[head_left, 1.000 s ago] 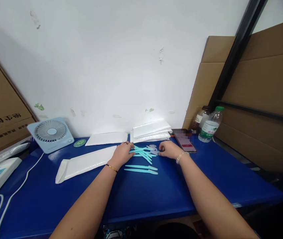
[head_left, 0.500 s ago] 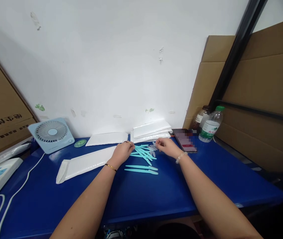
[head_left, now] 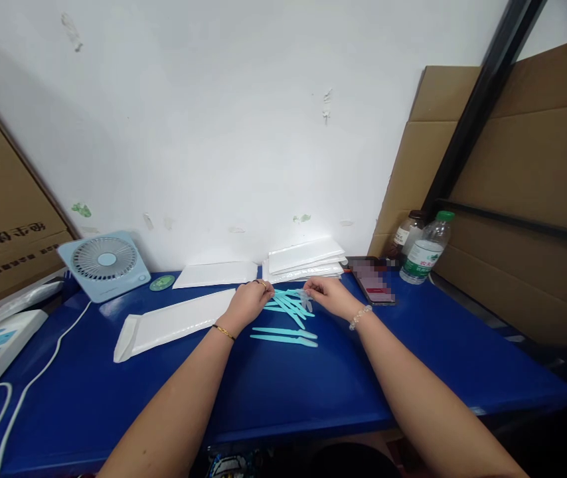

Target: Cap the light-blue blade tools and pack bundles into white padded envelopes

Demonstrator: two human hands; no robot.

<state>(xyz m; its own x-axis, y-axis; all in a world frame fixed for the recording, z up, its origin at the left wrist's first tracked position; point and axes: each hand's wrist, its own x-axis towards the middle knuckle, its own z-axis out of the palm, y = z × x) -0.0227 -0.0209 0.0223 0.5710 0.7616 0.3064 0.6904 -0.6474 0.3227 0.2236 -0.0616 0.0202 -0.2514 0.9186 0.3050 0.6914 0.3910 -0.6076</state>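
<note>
A loose pile of turquoise sticks (head_left: 291,307) lies on the blue table between my hands, with small clear pieces (head_left: 306,300) at its right side. My left hand (head_left: 253,302) is pinched on the left ends of sticks in the pile. At the pile's upper right, my right hand (head_left: 327,292) has its fingers closed over the clear pieces; what they grip is too small to tell. Nearer me, two turquoise sticks (head_left: 286,340) lie side by side. A white padded envelope (head_left: 178,323) lies left of my left hand.
More white envelopes (head_left: 306,255) are stacked by the wall, with another (head_left: 216,274) to their left. A phone (head_left: 374,282) and two bottles (head_left: 423,255) stand or lie at right. A blue fan (head_left: 105,262), round green disc (head_left: 162,283) and white cable (head_left: 49,365) are at left.
My right hand has moved slightly left, closer to the clear pieces and the pile. My left hand stays at the sticks. The view has shifted a little.
</note>
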